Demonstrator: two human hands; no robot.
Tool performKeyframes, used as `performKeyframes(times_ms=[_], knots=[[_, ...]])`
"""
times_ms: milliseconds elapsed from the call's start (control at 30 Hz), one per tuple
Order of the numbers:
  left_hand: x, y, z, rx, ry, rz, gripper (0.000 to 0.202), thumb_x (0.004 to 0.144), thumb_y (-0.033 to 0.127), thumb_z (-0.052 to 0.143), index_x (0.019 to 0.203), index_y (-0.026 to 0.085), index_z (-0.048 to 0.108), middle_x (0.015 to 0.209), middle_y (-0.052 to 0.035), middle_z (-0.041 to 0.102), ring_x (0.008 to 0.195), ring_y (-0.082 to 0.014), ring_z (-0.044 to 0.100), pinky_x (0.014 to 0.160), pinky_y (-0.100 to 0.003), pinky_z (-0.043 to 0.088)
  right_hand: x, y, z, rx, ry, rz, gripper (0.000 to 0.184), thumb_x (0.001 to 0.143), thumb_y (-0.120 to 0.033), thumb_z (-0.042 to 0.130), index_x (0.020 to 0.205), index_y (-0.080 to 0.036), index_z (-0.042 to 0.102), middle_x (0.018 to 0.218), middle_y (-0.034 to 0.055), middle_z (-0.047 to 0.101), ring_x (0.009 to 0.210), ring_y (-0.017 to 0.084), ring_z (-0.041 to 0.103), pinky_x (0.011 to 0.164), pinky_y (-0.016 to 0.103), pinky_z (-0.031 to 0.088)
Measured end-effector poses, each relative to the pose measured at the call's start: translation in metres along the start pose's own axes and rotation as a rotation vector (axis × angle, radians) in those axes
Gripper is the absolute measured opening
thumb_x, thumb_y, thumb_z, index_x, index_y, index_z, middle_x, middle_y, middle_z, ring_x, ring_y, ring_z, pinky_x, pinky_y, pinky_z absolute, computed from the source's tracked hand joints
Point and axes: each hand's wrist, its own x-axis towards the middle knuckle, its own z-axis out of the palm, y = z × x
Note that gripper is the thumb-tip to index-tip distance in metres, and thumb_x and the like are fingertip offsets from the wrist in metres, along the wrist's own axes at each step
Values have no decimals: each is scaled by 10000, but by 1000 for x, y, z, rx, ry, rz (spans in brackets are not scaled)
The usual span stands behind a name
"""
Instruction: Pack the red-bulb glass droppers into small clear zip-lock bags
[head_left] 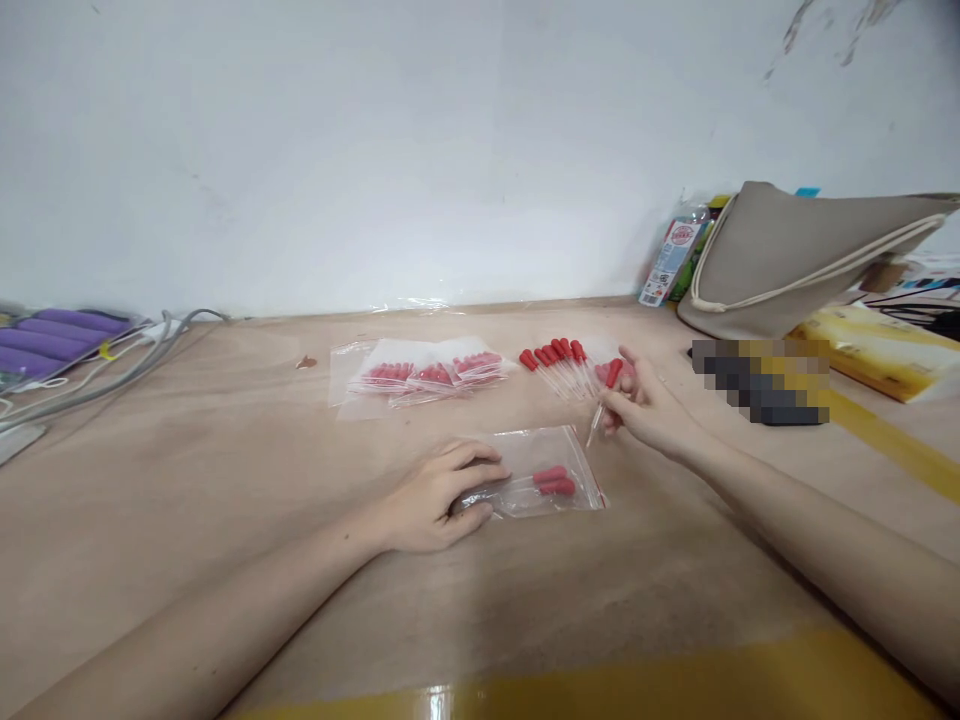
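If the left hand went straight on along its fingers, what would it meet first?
Most likely the two red-bulbed droppers inside the clear bag that the left hand rests on; whether it touches their stems through the plastic is unclear.

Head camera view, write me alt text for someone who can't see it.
A person's right hand holds a red-bulbed dropper while the left hand rests on a clear zip bag with two droppers inside. Farther back on the wooden tabletop lie more loose droppers and filled zip bags.
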Motion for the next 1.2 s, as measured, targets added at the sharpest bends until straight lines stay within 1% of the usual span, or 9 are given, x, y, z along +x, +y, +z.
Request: performKeyframes(times_ms=[200,333,467,633,767,833,967,1067,1200], knots=[[-1,0,0,-5,-4,-19,406,854,242,494,1259,218,505,1259,-98,508,1176,-251,464,1002,-435,389,-16,9,15,263,127,131,561,621,-309,651,1061,-264,305,636,-85,495,527,127,585,549,313,539],[0,0,0,-11,1,-25,446,868,265,492,1308,217,440,1278,-100,502,1191,-249,453,1010,-439,384,-25,7,23,347,7,181,418,677,-380,624,917,-263,301,689,-54,557,606,144,635,638,340,547],[0,0,0,-9,-3,-53,484,874,263,490,1343,208,386,1296,-105,490,1195,-246,451,1014,-436,384,-32,7,21,341,-41,185,392,668,-430,657,874,-244,380,720,-40,574,576,115,604,586,290,517],[0,1,-1,-2,-13,-54,484,885,280,487,1352,207,380,1303,-105,479,1212,-239,434,1031,-424,372,-26,8,2,59,-252,84,318,660,-430,703,818,-196,558,756,-7,611,562,90,543,539,245,452],[0,0,0,3,-4,-57,479,884,283,490,1345,210,383,1298,-103,485,1204,-244,440,1019,-432,383,-17,12,-8,-166,-434,-225,208,651,-369,726,757,-199,671,795,17,622,742,147,584,711,302,477],[0,0,1,6,-7,-57,474,884,277,490,1341,209,387,1296,-101,485,1203,-243,438,1020,-431,381,-15,14,-3,-225,-431,-325,162,689,-354,700,755,-207,702,840,34,628,812,167,585,785,327,468],[0,0,0,14,-10,-45,478,889,276,483,1351,210,378,1297,-104,479,1213,-245,428,1029,-441,370,-14,17,12,-303,-338,-366,199,802,-347,578,816,-216,726,811,51,642,831,191,588,790,348,467],[1,0,0,17,-6,-41,481,894,282,476,1357,203,369,1303,-111,472,1219,-246,422,1032,-450,365,-16,19,17,-283,-441,-418,241,842,-313,510,904,-211,719,850,54,666,859,195,603,801,350,469],[1,0,0,18,-10,-44,483,894,280,476,1360,214,368,1315,-107,466,1226,-248,419,1032,-459,365,-21,16,14,-125,-547,-226,292,818,-370,545,1002,-186,677,855,50,689,785,181,631,698,314,493]])
